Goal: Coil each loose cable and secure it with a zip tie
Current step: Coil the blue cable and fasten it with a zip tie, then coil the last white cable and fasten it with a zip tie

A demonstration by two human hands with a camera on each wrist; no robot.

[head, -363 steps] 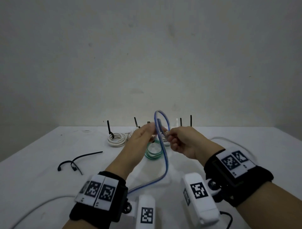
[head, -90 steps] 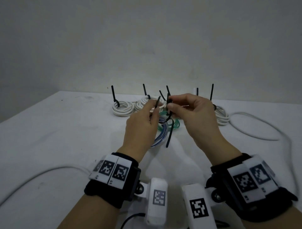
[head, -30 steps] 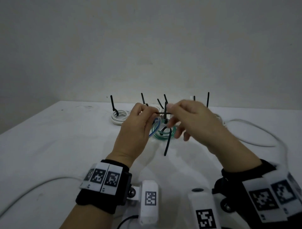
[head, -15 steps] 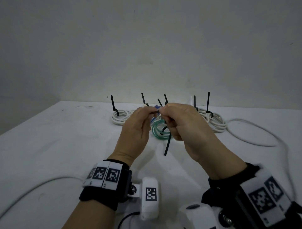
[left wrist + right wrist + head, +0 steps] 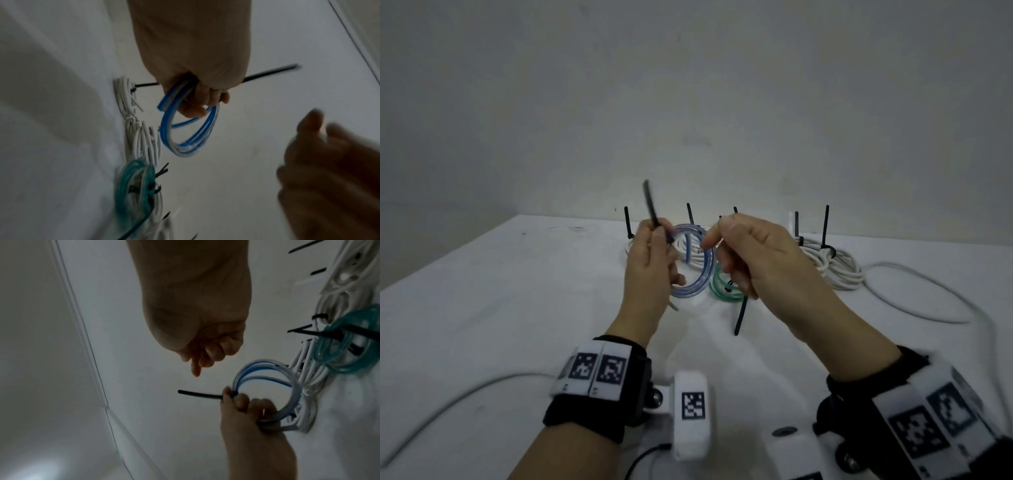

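We are at the tying step for the blue cable coil (image 5: 693,262). Our left hand (image 5: 650,260) holds it up above the desk (image 5: 482,291), with the fingers curled round one side of the loop and round the black zip tie (image 5: 652,207), whose free tail stands up past the thumb. From the wrist views the tie seems already closed round the coil, but we cannot tell how tight it is. Our right hand (image 5: 748,255) is just beside the coil and holds nothing; its fingers are loosely curled, with the forefinger a little out.

We judge that the next move is to check the tie, pull the tail if it is slack, and then lay the coil with the finished ones. Behind our hands lie the green coil (image 5: 722,287) and the white coils (image 5: 832,263), each with tie tails pointing up, so the blue coil must come down without catching them. In the head view a loose white cable (image 5: 928,294) curves on the right and another (image 5: 448,401) runs at the near left; these are probably still to do. The middle of the desk before us gives open room for moving.
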